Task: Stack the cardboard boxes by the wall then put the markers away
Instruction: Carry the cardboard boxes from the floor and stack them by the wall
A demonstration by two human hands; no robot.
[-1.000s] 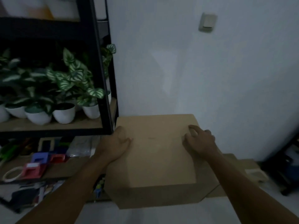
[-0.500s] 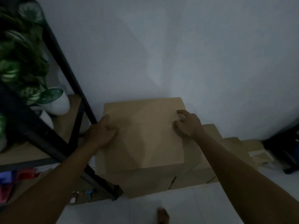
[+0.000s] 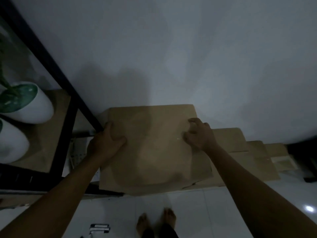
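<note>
Fingers (image 3: 192,121) of my right hand (image 3: 199,134) are curled and arched, tips pressing down on the top face of the top cardboard box (image 3: 152,146) near its 2 o'clock corner; they pinch nothing. My left hand (image 3: 107,143) wraps the box's 9 o'clock edge, thumb lying on the top face and the other fingers folded out of sight down the side, so I cannot tell how tightly they close.

That box sits pushed back against the wall (image 3: 171,48) at 12 o'clock, hard beside the black upright of the shelf rack (image 3: 51,66). Beneath it, and stepping away toward 3 o'clock, I see lower cardboard boxes (image 3: 229,140) lying flatter along the base of the wall. I judge the stacking part is well under way: this box looks set down on the pile and is being squared up, though the dim light hides whether its edges line up with what is below.

What is left, as I read it: letting go, perhaps gathering the lower pieces at 3 o'clock, then the markers. At 6 o'clock on the white floor (image 3: 197,212), beside my bare feet (image 3: 156,220), lie dark stick-like things with pale bands, probably markers (image 3: 100,228), untouched.
</note>
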